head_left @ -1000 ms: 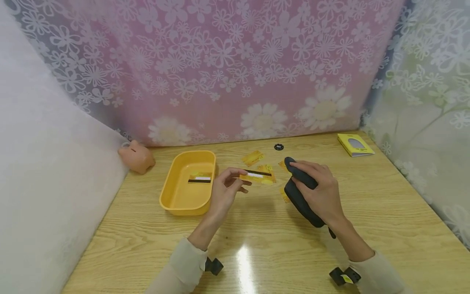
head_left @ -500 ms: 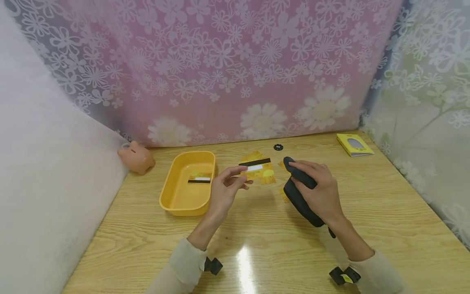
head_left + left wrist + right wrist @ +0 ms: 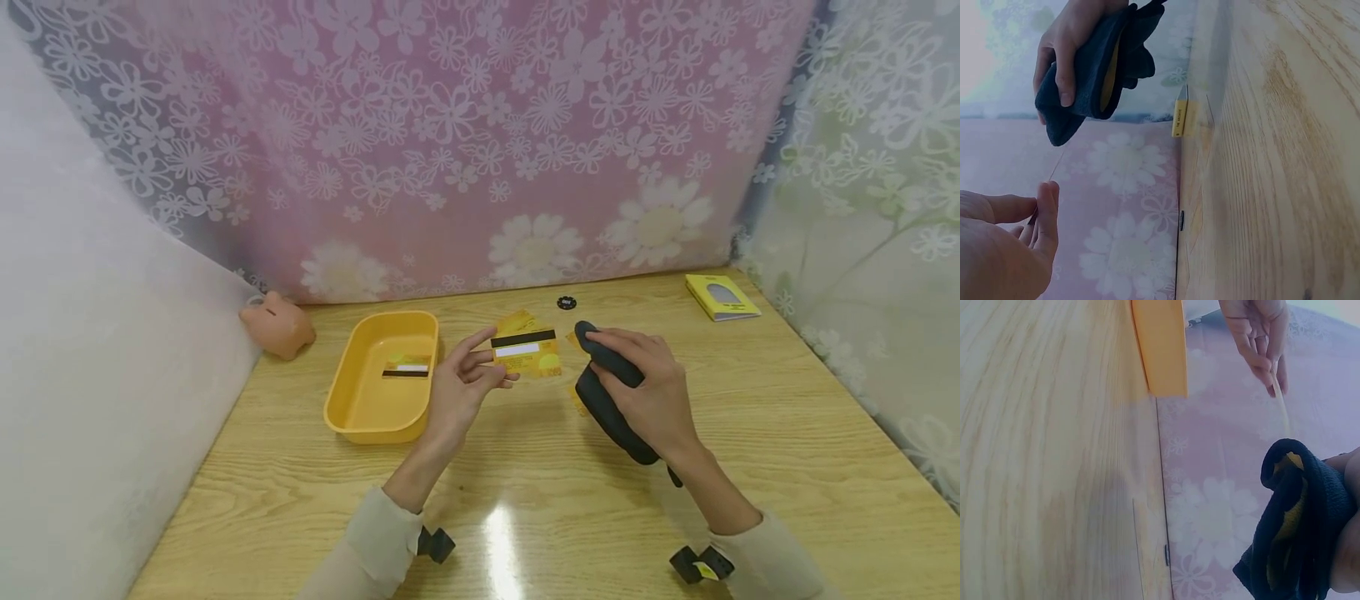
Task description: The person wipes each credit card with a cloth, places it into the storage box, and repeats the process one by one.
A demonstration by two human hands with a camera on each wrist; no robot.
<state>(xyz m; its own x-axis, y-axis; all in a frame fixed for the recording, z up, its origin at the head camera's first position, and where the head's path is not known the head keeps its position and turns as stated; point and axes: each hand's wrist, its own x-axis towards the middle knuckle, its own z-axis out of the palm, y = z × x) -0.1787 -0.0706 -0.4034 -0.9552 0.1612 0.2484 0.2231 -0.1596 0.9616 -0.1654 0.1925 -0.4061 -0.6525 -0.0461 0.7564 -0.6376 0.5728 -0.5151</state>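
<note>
My left hand (image 3: 457, 392) pinches a yellow card (image 3: 527, 358) by its left edge, between thumb and fingers. The card's back, with a black stripe and a white strip, faces the head camera. To its right, my right hand (image 3: 660, 400) grips a dark blue fabric pouch (image 3: 611, 417) above the table. In the right wrist view the pouch (image 3: 1319, 500) is folded and shows yellow inside. A gap separates card and pouch. Other yellow cards (image 3: 577, 402) lie on the table, partly hidden behind the pouch, and one more card (image 3: 519, 319) lies behind the held one.
A yellow plastic tray (image 3: 375, 408) stands left of my left hand, with a striped card (image 3: 407, 367) inside. Farther left is an orange piggy bank (image 3: 276, 327). A black poker chip (image 3: 567, 302) and a yellow booklet-like item (image 3: 722, 297) lie towards the back, near the curtain.
The card in my left hand has tilted from nearly edge-on to showing its whole back, and my fingers have shifted on it. My right hand and the pouch have barely moved.
</note>
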